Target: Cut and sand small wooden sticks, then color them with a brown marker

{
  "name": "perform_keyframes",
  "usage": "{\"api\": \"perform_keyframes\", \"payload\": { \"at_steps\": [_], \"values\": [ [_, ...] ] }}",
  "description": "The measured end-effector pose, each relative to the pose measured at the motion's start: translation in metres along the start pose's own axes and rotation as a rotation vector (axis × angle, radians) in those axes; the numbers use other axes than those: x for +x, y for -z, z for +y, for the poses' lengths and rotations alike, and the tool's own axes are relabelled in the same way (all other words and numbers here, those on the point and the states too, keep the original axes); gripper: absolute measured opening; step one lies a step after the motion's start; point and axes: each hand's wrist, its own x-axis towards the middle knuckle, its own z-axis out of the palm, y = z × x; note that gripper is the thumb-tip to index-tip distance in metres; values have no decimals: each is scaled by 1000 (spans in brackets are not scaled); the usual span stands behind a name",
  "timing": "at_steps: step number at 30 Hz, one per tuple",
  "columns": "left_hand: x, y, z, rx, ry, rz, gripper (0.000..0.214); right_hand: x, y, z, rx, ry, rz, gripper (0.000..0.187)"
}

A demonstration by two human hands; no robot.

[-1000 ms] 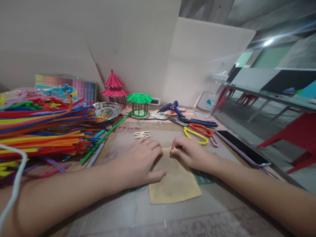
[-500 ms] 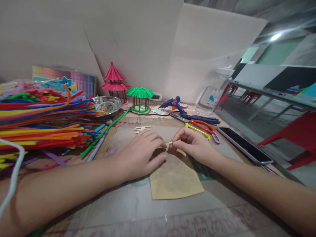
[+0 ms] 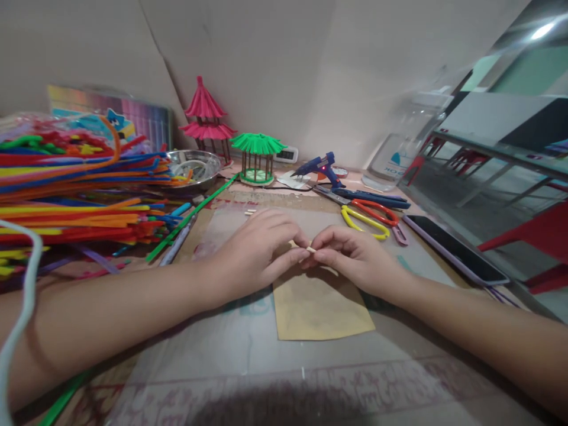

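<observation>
A short pale wooden stick (image 3: 311,249) is pinched between the fingertips of both hands. My left hand (image 3: 266,245) closes thumb and index finger on its left end. From the other side, my right hand (image 3: 355,257) grips the stick between thumb and forefinger. Below the hands lies a tan rectangular sheet (image 3: 323,307) that looks like sandpaper, its upper part hidden by the fingers. Beyond my left hand a few more pale sticks (image 3: 249,212) show, partly covered by the hand.
Colourful pipe cleaners (image 3: 80,219) pile up at left beside a metal bowl (image 3: 208,168). Behind stand a green-roofed model pavilion (image 3: 258,145) and a pink tiered one (image 3: 205,106). A blue glue gun (image 3: 322,168), scissors (image 3: 370,216), phone (image 3: 455,248) and water bottle (image 3: 393,157) are at right.
My left fingers have come together with the right ones and now touch the stick; before, they were apart from it. The camera view has shifted slightly.
</observation>
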Motion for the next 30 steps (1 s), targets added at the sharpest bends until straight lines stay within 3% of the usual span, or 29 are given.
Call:
{"api": "perform_keyframes", "payload": {
  "at_steps": [6,15,24,30],
  "values": [
    [-1,1,0,2,-18,34,17,-2,0,-5,-243,48,1,14],
    [0,3,2,-3,-32,28,16,0,0,-7,-328,121,-4,14],
    [-1,2,1,-19,-56,40,12,0,0,-7,-297,105,-16,14],
    [1,1,-1,-130,55,70,14,0,0,-5,-145,-5,-54,20]
  ]
}}
